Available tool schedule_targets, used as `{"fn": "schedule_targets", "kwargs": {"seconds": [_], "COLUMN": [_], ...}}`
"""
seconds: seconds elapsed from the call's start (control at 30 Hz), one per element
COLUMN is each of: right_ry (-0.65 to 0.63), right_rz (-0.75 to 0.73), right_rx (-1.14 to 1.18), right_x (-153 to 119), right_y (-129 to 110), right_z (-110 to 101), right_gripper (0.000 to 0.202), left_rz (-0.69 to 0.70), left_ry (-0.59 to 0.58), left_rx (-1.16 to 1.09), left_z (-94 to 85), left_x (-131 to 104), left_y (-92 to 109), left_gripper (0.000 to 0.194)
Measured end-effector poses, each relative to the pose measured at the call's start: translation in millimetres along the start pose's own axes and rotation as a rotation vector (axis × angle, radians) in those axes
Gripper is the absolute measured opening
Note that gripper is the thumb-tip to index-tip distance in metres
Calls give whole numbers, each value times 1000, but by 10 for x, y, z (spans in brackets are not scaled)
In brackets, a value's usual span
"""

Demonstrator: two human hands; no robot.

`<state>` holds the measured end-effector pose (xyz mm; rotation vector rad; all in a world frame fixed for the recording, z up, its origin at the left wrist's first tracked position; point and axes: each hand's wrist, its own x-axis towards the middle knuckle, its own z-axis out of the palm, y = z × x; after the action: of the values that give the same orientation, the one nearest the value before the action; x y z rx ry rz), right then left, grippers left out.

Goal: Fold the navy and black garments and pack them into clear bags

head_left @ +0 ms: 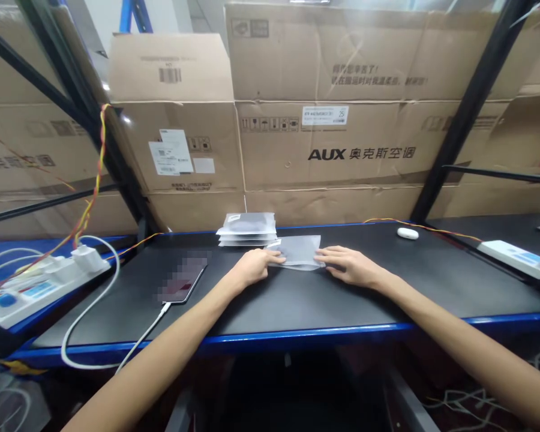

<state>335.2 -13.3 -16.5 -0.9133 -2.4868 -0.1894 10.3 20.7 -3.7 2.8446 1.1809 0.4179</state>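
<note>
Apparently, the stacked pouches (251, 223) are done, while I judge the loose pouch (299, 251) unfinished; it lies on the bench (292, 306), just beside them to the right. My left hand (254, 266) and right hand (351, 266) have fingers touching its opposite edges, whether clamped I cannot tell. I count one loose pouch, at least three stacked, one phone (186, 283), two power strips (508, 255).

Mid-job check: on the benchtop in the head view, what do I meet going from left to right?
Left power strip, phone, left hand, translucent packet between the hands, right hand, small white oval object, right power strip.
</note>
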Motion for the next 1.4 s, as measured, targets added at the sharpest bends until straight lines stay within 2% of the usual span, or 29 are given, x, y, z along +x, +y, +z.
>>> {"fn": "schedule_targets", "kwargs": {"seconds": [0.13, 0.27, 0.4, 0.53, 0.77, 0.83, 0.97, 1.03, 1.17, 1.4], "right_ry": [79, 122, 162, 166, 172, 187, 236, 241, 228, 234], "right_rz": [-156, -250, -226, -191, -89, -84, -76, -75, -66, -93], "right_rx": [-130, -160, -137, -120, -104, -79, -48, -37, -36, -18], "right_x": [82, 162, 155, 133, 139, 144, 158, 160, 157, 168], "right_y": [-33, -84, -84, -61, -45, -51, -99, -135, -218, -339], "right_z": [105, 164, 199, 219, 226, 235, 274, 296, 318, 267], "right_gripper": [28, 26, 27, 27, 30, 30, 25, 22, 20, 22], "left_rz": [-22, -107, -107, -87, -94, -39, 229, 317, 375, 421], "left_ry": [-18, 75, 119, 91, 109, 149, 274, 309, 349, 454], "left_rx": [-28, 33, 88, 127, 162, 156, 83, 64, 142, 271], "left_z": [-29, -24, 14, 38, 38, 41, 74, 107, 177, 211], "left_x": [4, -3, -9, -4, -3, 1, 24, 41, 73, 70], "left_y": [-27, 47, 139, 136, 132, 162, 289, 367, 465, 497], "left_gripper": [66, 49, 37, 39, 41, 39, 25, 20, 23, 30]}}
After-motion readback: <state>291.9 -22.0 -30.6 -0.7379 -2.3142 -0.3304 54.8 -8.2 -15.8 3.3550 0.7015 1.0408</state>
